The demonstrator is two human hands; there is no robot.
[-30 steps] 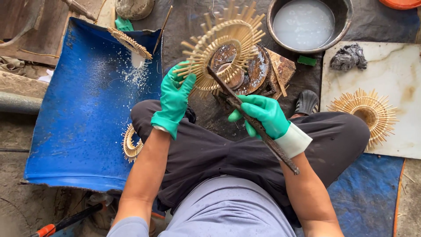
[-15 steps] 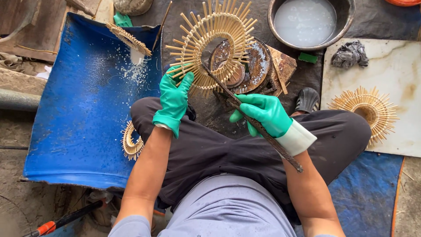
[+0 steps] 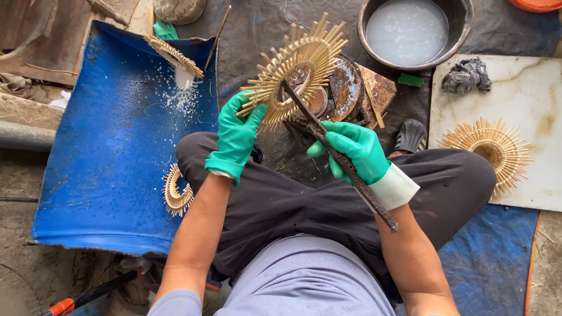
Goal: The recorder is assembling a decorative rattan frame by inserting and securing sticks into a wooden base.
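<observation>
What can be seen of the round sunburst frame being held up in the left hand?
The sunburst frame is a ring of pale, bamboo-like sticks fanning out as spokes around an open centre. It is tilted, raised above dark ground and rusty round pieces. The green-gloved left hand grips its lower left rim. A long dark tool, held by the gloved right hand, reaches its inner ring.

I count four sunburst bamboo frames: one in my left hand (image 3: 237,137), one on the blue sheet (image 3: 117,146), one by my knee, one on the marble slab (image 3: 527,88). Two green gloves, one long brush (image 3: 339,158), one metal basin (image 3: 410,32), one grey rag (image 3: 466,74).
</observation>
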